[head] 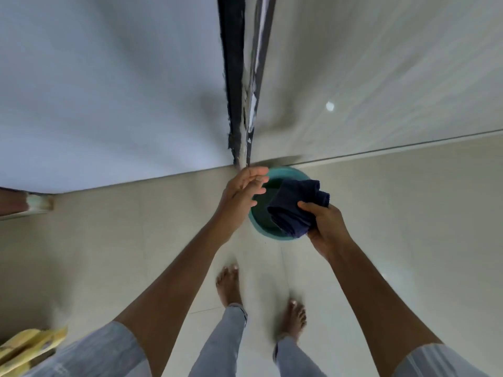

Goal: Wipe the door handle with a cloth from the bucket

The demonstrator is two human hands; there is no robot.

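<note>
A dark blue cloth [295, 206] is gripped by the right hand [325, 225], fingers closed on its lower edge, thumb on top. The cloth is held over a teal bucket [288, 172], which stands on the tiled floor [381, 213] close to the door frame [239, 104]. The left hand [241, 195] is held w/ fingers spread and loose, just beside the bucket rim, touching nothing. Bare feet [228, 284] are seen below. Door handle is not in view.

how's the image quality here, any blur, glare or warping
Head view: wide-angle warping bends the door frame and wall lines; wall and frame are motion-smeared; a small glare spot shines on the right wall; the hands, dark cloth and teal bucket stay fairly sharp.
</note>
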